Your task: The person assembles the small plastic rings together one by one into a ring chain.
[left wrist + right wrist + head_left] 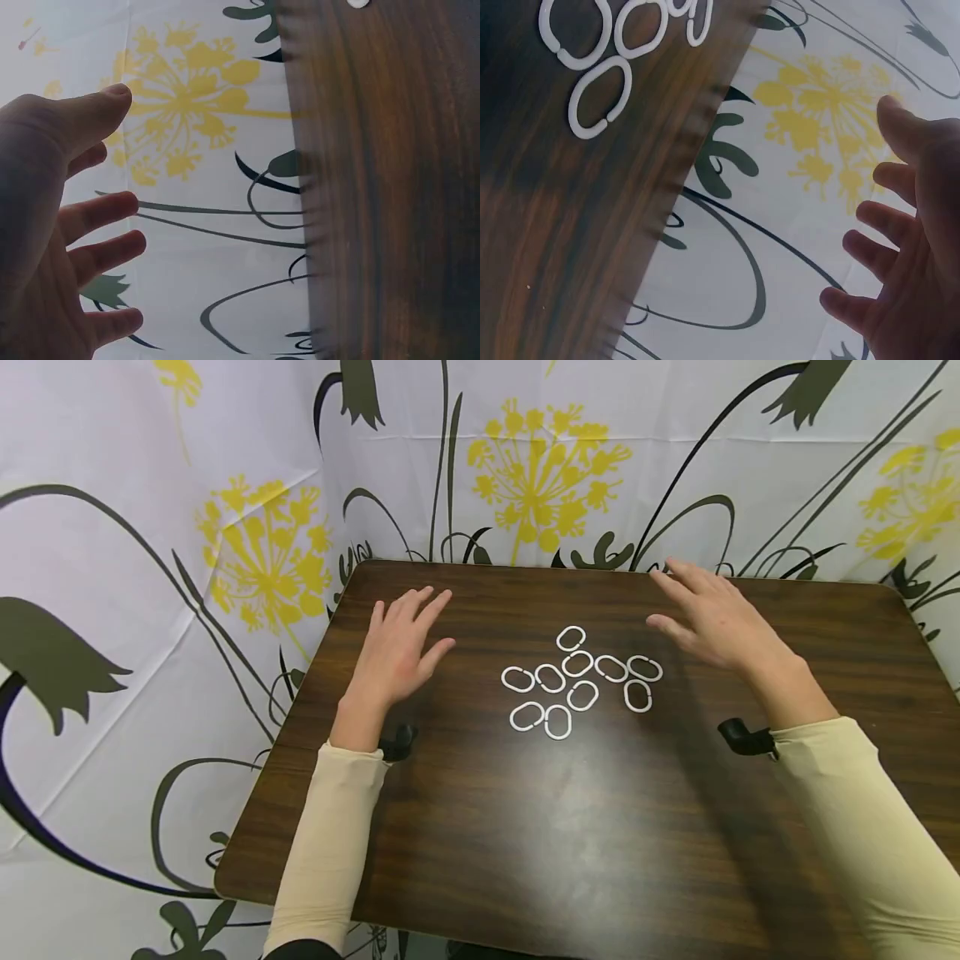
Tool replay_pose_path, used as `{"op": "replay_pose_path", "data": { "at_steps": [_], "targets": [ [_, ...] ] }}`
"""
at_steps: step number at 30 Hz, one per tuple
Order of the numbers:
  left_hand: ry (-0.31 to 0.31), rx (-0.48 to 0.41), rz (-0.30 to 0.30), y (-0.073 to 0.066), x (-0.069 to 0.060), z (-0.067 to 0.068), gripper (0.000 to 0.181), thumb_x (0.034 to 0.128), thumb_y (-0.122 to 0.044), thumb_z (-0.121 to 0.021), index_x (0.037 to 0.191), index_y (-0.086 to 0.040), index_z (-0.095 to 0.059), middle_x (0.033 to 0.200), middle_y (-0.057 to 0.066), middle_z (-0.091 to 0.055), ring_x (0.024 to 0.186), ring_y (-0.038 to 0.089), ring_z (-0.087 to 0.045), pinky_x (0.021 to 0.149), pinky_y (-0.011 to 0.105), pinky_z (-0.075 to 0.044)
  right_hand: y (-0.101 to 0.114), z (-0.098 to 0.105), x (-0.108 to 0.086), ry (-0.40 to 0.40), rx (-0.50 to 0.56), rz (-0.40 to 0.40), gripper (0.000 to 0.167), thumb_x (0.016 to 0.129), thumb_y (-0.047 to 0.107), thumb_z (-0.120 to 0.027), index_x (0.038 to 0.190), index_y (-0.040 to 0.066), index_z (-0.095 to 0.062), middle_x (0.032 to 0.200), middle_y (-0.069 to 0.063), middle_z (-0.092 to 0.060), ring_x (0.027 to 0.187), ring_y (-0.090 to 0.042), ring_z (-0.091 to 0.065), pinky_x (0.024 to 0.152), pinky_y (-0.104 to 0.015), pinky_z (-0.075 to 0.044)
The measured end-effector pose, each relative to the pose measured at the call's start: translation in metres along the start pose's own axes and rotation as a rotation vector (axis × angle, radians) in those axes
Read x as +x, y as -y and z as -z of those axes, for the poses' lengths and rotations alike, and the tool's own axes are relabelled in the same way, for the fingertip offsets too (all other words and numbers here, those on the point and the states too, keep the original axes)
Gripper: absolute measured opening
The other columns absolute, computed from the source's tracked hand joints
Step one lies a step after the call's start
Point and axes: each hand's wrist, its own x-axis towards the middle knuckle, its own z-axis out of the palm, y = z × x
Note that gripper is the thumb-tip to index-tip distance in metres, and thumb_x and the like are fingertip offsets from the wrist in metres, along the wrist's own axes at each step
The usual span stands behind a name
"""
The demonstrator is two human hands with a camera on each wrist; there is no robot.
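Note:
Several white oval rings [558, 722], each with a small gap like a shower curtain ring, lie in a loose cluster mid-table. Some of them touch. My left hand [400, 647] hovers over the table to the left of the cluster, fingers spread and thumb apart, holding nothing. To the right of the rings, my right hand [716, 614] is raised with its fingers extended and nothing in it. In the right wrist view, a few rings [600, 97] show at the upper left, apart from the right hand [900, 232]. The left wrist view shows the left hand [67, 202] with fingers parted.
The dark wood table [465, 827] has rounded corners. A white cloth [420, 468] with yellow and grey-green plant prints hangs behind it and along its left side. Black wrist mounts [742, 737] sit on both forearms, by the pale sleeves [847, 793].

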Motion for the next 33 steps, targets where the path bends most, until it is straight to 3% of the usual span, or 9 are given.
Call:
{"op": "replay_pose_path", "data": {
  "at_steps": [7, 13, 18, 24, 29, 33],
  "targets": [
    [0.001, -0.028, -0.078, -0.01, -0.005, -0.014, 0.049, 0.0951, -0.034, -0.065, 0.14, -0.018, -0.054, 0.14, 0.012, -0.05, 0.125, 0.035, -0.047, 0.107, 0.058, -0.033, 0.008, -0.019, -0.001, 0.089, -0.004, 0.026, 0.056, 0.097, 0.029, -0.062, 0.144, 0.002, -0.047, 0.149, -0.024, -0.038, 0.134, -0.046, -0.036, 0.106, -0.061, -0.033],
    [0.1, -0.092, -0.173, -0.03, -0.011, -0.045, 0.041, 0.0932, -0.032, -0.068, 0.132, -0.017, -0.063, 0.13, 0.009, -0.057, 0.115, 0.031, -0.055, 0.096, 0.051, -0.045, 0.022, -0.056, -0.006, 0.154, 0.012, 0.075, 0.036, 0.094, 0.021, -0.067, 0.126, 0.006, -0.065, 0.13, -0.015, -0.058, 0.119, -0.036, -0.055, 0.092, -0.056, -0.048],
    [0.195, -0.133, -0.188, -0.049, -0.019, -0.066, 0.043, 0.092, -0.033, -0.07, 0.132, -0.017, -0.063, 0.135, 0.009, -0.054, 0.122, 0.029, -0.05, 0.1, 0.051, -0.042, 0.034, -0.087, -0.008, 0.115, 0.006, 0.189, 0.025, 0.088, 0.016, -0.073, 0.112, 0.008, -0.072, 0.114, -0.009, -0.065, 0.105, -0.03, -0.063, 0.081, -0.05, -0.054],
    [0.249, -0.119, -0.23, -0.065, -0.024, -0.082, 0.039, 0.0888, -0.037, -0.073, 0.124, -0.021, -0.068, 0.128, 0.005, -0.057, 0.117, 0.025, -0.051, 0.095, 0.048, -0.043, 0.043, -0.11, -0.007, 0.041, 0.004, 0.309, 0.021, 0.081, 0.006, -0.076, 0.102, 0.008, -0.075, 0.102, -0.005, -0.065, 0.092, -0.024, -0.064, 0.072, -0.043, -0.056],
    [0.304, -0.065, -0.214, -0.075, -0.027, -0.087, 0.041, 0.0853, -0.047, -0.074, 0.118, -0.023, -0.071, 0.119, 0.001, -0.056, 0.107, 0.022, -0.052, 0.078, 0.042, -0.047, 0.048, -0.117, -0.006, 0.056, -0.025, 0.318, 0.021, 0.082, 0.007, -0.076, 0.103, 0.009, -0.075, 0.105, -0.004, -0.066, 0.097, -0.023, -0.063, 0.07, -0.041, -0.056],
    [0.306, -0.008, -0.177, -0.082, -0.028, -0.09, 0.042, 0.0832, -0.051, -0.074, 0.116, -0.024, -0.071, 0.116, 0.0, -0.057, 0.105, 0.021, -0.052, 0.072, 0.039, -0.048, 0.049, -0.12, -0.007, 0.069, -0.038, 0.301, 0.019, 0.082, 0.007, -0.077, 0.101, 0.01, -0.076, 0.105, -0.005, -0.065, 0.097, -0.023, -0.063, 0.07, -0.041, -0.057]
  ]
}}
